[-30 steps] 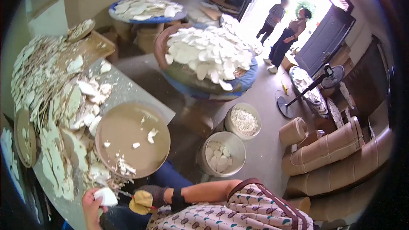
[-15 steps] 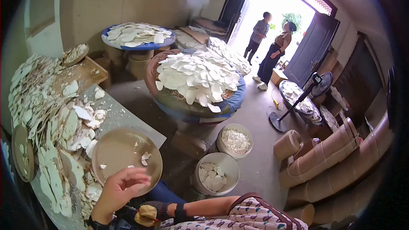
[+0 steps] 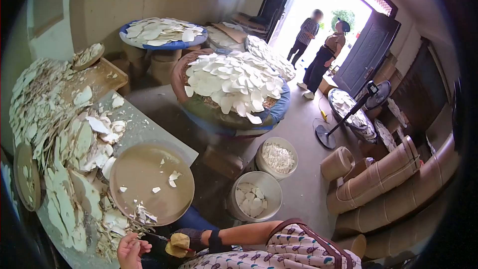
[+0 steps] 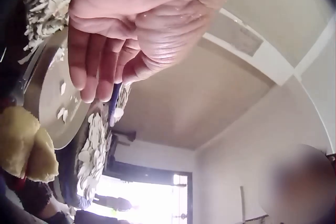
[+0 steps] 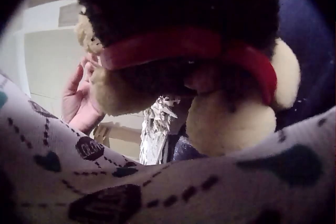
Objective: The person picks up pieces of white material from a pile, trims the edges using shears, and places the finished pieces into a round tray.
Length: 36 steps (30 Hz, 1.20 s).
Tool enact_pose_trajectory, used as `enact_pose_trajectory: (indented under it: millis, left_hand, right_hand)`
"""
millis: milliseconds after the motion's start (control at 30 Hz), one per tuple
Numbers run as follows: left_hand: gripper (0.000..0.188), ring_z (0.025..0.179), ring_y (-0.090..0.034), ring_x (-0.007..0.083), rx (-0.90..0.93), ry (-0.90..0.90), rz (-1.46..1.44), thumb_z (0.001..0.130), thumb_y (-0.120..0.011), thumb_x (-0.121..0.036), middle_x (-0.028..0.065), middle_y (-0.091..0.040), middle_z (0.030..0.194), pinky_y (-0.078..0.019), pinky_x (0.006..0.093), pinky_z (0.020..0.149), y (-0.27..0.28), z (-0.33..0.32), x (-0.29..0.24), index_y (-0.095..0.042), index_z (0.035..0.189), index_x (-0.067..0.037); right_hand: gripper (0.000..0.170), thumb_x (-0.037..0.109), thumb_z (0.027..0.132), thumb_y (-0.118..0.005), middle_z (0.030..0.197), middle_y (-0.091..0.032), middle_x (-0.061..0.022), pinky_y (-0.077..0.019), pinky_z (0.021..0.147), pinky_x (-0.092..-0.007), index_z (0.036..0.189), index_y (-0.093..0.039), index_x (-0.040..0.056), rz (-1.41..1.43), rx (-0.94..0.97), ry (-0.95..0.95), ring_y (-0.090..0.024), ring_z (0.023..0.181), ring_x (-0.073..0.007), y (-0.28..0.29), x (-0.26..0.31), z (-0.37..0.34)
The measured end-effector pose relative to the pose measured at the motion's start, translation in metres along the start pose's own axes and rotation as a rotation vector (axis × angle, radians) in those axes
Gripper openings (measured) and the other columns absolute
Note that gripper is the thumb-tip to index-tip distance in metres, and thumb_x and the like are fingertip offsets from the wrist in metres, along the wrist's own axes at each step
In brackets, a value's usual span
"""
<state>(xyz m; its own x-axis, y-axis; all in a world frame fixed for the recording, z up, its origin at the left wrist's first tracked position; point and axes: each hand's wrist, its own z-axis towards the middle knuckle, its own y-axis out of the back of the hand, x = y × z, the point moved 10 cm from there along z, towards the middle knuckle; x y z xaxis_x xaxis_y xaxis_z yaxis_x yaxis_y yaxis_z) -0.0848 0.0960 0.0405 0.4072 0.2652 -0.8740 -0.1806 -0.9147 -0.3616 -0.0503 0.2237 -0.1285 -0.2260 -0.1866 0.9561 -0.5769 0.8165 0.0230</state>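
We're keeping our left hand (image 3: 133, 252) at the bottom left of the head view, its fingers loosely bent and holding nothing. Just right of it, at bottom centre, our gloved right hand (image 3: 196, 237) is gripping a red-handled tool (image 5: 168, 44), with yellow padding (image 3: 178, 245) showing right beside it. A round tray (image 3: 144, 167) is sitting lower left, carrying a few white bits (image 3: 173, 178), and broken slices (image 3: 62, 209) are covering the worktop (image 3: 147, 125) along the left edge.

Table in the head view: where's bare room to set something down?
The table is bare between its upper-right edge and the tray. The tray's upper left is bare too. Left of the tray, slices crowd the table.
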Motion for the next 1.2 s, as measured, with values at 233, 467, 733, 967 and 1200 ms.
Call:
enact_pose_trajectory:
  millis: [233, 467, 733, 967, 1200]
  left_hand:
    - [0.026, 0.076, -0.062, 0.0171, -0.063, -0.026, -0.061, 0.086, -0.055, -0.008, 0.0111, -0.062, 0.087, -0.0513, 0.0271, 0.07, 0.019, -0.002, 0.024, -0.049, 0.109, 0.002]
    - [0.023, 0.074, -0.061, 0.0148, -0.075, -0.011, 0.014, 0.086, -0.056, -0.01, 0.0096, -0.063, 0.084, -0.0498, 0.0247, 0.069, 0.015, 0.0, 0.029, -0.051, 0.104, 0.003]
    - [0.031, 0.073, -0.06, 0.0126, -0.066, -0.023, 0.06, 0.086, -0.056, -0.01, 0.0086, -0.064, 0.084, -0.0484, 0.0232, 0.069, 0.002, 0.003, 0.025, -0.05, 0.112, 0.005]
    - [0.03, 0.074, -0.059, 0.0122, -0.062, -0.006, 0.066, 0.086, -0.055, -0.009, 0.0086, -0.063, 0.084, -0.0476, 0.0231, 0.069, 0.0, 0.003, 0.026, -0.049, 0.112, 0.005]
    - [0.031, 0.074, -0.059, 0.012, -0.044, -0.017, 0.07, 0.086, -0.055, -0.011, 0.0082, -0.063, 0.085, -0.047, 0.023, 0.069, -0.002, 0.003, 0.027, -0.049, 0.112, 0.004]
  right_hand:
    - [0.012, 0.015, 0.082, -0.054, 0.081, -0.06, -0.0092, -0.0449, 0.071, -0.032, 0.084, -0.06, 0.0053, -0.233, -0.041, 0.277, -0.055, 0.077, -0.0222, 0.005, 0.005, -0.003]
    - [0.013, 0.012, 0.084, -0.051, 0.078, -0.06, -0.0101, -0.0448, 0.069, -0.0321, 0.083, -0.06, 0.0032, 0.172, 0.023, 0.124, -0.054, 0.074, -0.0228, 0.002, -0.015, 0.002]
    - [0.017, 0.015, 0.085, -0.05, 0.075, -0.059, -0.0094, -0.044, 0.066, -0.0334, 0.078, -0.059, 0.0028, 0.016, -0.017, 0.24, -0.052, 0.071, -0.023, 0.007, 0.013, -0.001]
    - [0.014, 0.016, 0.082, -0.054, 0.073, -0.058, -0.0075, -0.044, 0.064, -0.035, 0.077, -0.059, 0.0028, -0.085, -0.085, 0.375, -0.052, 0.069, -0.0217, 0.008, 0.017, -0.006]
    - [0.015, 0.017, 0.083, -0.054, 0.076, -0.059, -0.0063, -0.0445, 0.064, -0.0331, 0.08, -0.059, 0.0029, -0.024, -0.022, 0.219, -0.053, 0.07, -0.0196, 0.003, 0.009, -0.001]
